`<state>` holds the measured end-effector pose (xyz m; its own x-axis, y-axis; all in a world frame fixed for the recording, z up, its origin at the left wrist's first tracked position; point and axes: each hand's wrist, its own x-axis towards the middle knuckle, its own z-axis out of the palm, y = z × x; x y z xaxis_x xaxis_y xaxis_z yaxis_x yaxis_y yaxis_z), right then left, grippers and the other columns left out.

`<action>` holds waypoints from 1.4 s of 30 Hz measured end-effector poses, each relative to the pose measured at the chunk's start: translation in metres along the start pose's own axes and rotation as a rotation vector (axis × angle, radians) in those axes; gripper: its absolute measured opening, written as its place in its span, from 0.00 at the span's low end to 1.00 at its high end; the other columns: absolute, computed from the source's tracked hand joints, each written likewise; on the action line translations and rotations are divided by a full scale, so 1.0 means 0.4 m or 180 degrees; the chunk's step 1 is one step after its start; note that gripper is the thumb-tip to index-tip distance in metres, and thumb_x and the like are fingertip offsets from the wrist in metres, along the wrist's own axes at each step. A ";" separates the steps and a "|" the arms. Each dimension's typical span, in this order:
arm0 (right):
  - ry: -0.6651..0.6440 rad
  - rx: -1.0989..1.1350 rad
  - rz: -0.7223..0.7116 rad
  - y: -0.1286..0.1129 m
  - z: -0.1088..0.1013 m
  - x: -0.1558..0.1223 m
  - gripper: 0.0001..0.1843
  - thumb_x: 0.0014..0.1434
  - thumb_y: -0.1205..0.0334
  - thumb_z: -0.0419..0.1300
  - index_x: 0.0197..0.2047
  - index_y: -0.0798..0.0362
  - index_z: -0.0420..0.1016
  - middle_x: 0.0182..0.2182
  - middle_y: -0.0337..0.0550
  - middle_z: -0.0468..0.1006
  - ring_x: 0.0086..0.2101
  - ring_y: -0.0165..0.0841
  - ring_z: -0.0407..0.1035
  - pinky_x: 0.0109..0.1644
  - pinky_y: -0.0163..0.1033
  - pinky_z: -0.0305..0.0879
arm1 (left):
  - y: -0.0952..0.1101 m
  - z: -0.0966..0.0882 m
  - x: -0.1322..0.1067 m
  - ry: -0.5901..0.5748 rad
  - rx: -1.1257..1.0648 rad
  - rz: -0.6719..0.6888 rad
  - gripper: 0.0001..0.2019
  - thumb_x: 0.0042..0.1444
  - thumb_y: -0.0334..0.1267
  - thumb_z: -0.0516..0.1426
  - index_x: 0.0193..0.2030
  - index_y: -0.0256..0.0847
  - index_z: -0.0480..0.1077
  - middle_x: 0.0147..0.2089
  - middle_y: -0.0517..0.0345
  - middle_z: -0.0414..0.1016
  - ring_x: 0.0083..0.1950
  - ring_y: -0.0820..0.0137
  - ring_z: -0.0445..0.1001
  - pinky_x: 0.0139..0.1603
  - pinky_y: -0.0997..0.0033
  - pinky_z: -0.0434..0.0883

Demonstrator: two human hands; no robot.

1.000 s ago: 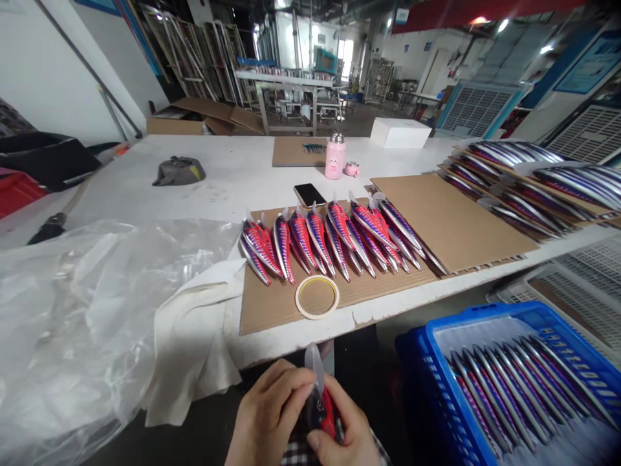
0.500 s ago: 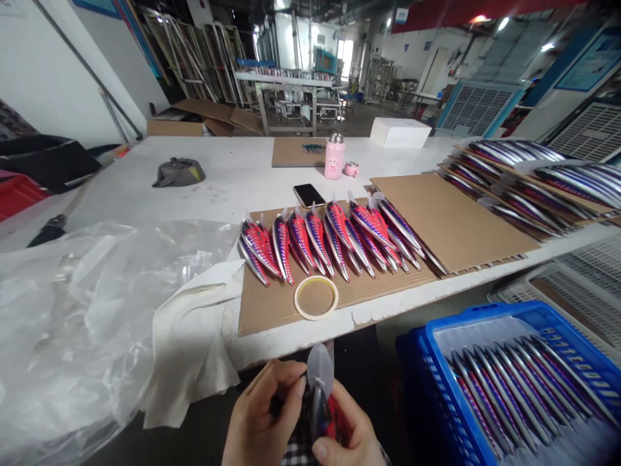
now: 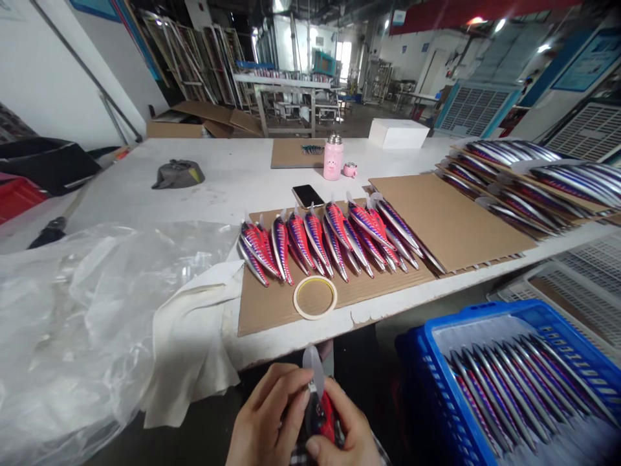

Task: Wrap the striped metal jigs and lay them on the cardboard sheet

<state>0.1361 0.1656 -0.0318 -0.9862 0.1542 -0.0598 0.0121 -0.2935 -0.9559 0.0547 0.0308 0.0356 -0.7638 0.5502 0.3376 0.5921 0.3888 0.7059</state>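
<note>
Below the table's front edge, my right hand (image 3: 347, 427) grips a red and black fishing lure (image 3: 321, 414) with a clear lip (image 3: 313, 367) pointing up. The fingers of my left hand (image 3: 269, 414) are closed, thumb and forefinger pinching at the lure's head by the base of the lip. Whether anything small is in that pinch is hidden. On the table, several red, purple and silver lures (image 3: 315, 239) lie in a row on a cardboard sheet (image 3: 272, 310). A cream tape roll (image 3: 315, 316) lies flat in front of them.
At the right, a blue basket (image 3: 417, 349) holds several lures. Stacked cardboard layers with lures (image 3: 514, 188) stand behind it. A phone (image 3: 307, 195), pink bottle (image 3: 332, 158) and white box (image 3: 398, 134) are further back. Plastic sheeting (image 3: 97, 323) and white cloth (image 3: 182, 343) cover the left.
My left fingertips have moved in against the lure's head. The lure has turned in my right hand, showing more of its red side, and its lip has shifted slightly left.
</note>
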 end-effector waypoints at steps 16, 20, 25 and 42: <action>0.0335 -0.0611 0.0119 -0.024 0.006 0.009 0.34 0.45 0.59 0.68 0.57 0.50 0.70 0.45 0.43 0.78 0.44 0.44 0.72 0.50 0.42 0.69 | -0.033 0.043 0.002 0.0224 -0.0563 -0.0661 0.07 0.62 0.36 0.52 0.33 0.43 0.68 0.33 0.61 0.71 0.34 0.72 0.72 0.35 0.79 0.68; 0.0345 -0.0682 0.0147 -0.029 0.004 0.012 0.34 0.45 0.60 0.67 0.57 0.51 0.70 0.45 0.44 0.78 0.45 0.44 0.72 0.52 0.42 0.67 | -0.038 0.053 -0.011 0.0298 -0.1925 -0.1763 0.08 0.60 0.45 0.56 0.38 0.44 0.67 0.28 0.64 0.68 0.30 0.72 0.68 0.31 0.79 0.67; 0.0363 -0.0687 0.0223 -0.024 -0.001 0.015 0.33 0.47 0.63 0.65 0.58 0.51 0.69 0.46 0.44 0.78 0.46 0.43 0.72 0.53 0.43 0.66 | -0.042 0.042 -0.024 0.0400 -0.3400 -0.2265 0.13 0.53 0.48 0.64 0.37 0.42 0.72 0.32 0.60 0.71 0.33 0.72 0.67 0.36 0.77 0.68; 0.0375 0.0015 0.0006 0.023 0.013 0.020 0.32 0.51 0.43 0.64 0.54 0.52 0.71 0.48 0.50 0.77 0.48 0.46 0.71 0.53 0.46 0.64 | -0.030 0.031 -0.022 0.0052 -0.3658 -0.1916 0.11 0.51 0.47 0.65 0.37 0.43 0.76 0.36 0.57 0.70 0.35 0.70 0.68 0.38 0.73 0.69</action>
<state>0.1273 0.1593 -0.0394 -0.9600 0.2635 -0.0952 0.0129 -0.2982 -0.9544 0.0574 0.0303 0.0164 -0.8390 0.4995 -0.2157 -0.3953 -0.2872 0.8725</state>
